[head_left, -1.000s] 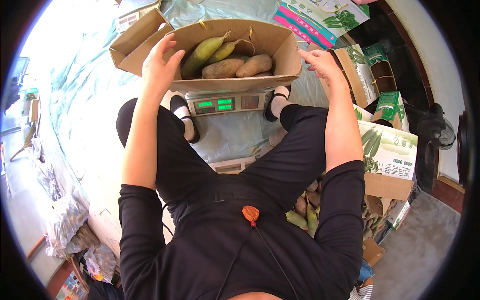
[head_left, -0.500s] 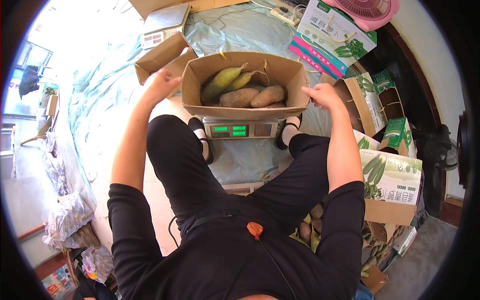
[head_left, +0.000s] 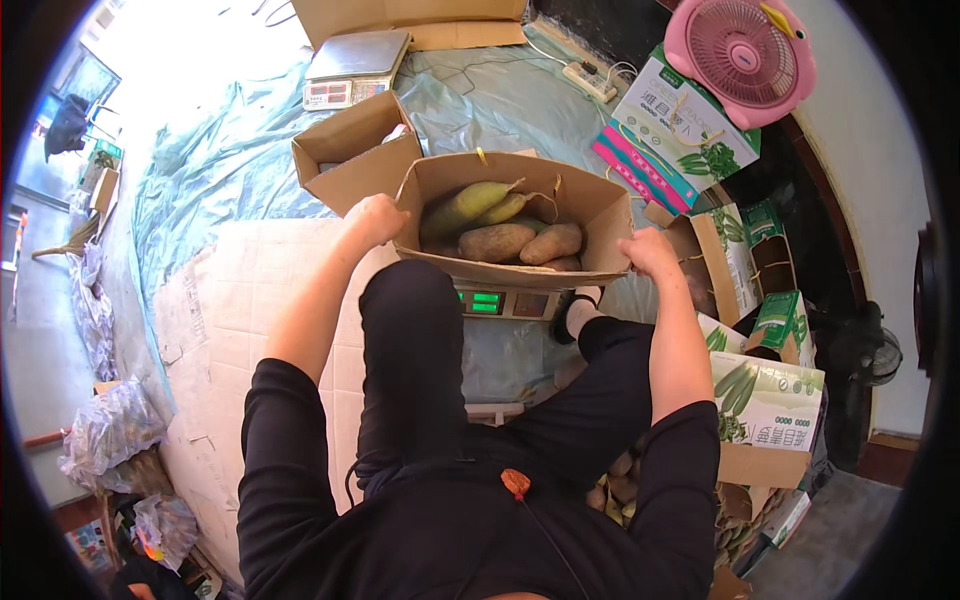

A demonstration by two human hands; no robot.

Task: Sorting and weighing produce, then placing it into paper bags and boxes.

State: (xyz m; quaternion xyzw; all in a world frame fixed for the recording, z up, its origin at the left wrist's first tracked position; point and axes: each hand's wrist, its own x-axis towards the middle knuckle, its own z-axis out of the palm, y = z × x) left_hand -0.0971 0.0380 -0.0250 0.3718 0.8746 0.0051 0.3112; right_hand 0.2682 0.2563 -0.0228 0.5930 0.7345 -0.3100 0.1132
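Observation:
In front of me a cardboard box point(head_left: 570, 168) without a lid sits over a scale point(head_left: 538, 304) with a green lit display. Long green radishes point(head_left: 465, 212) and brown, soil-covered roots point(head_left: 497, 243) lie inside it. My left hand point(head_left: 376, 218) is closed at the box's left edge. At the right edge my right hand point(head_left: 648, 252) pinches the cardboard. Whether the box still rests on the scale cannot be seen, as its front wall covers the platform. A smaller open cardboard box point(head_left: 350, 150) is just beyond my left hand.
A second scale point(head_left: 358, 68) stands at the back. On the right are a pink fan point(head_left: 742, 58), a power strip point(head_left: 590, 82), and printed cartons point(head_left: 765, 395). Loose roots point(head_left: 620, 488) lie by my right hip. Blue plastic sheeting point(head_left: 250, 140) and flattened cardboard point(head_left: 240, 290) cover the floor.
Both hands have closed on the box's sides; the left came in from beside it. The view has shifted, and my left knee has swung inward, covering part of the scale display.

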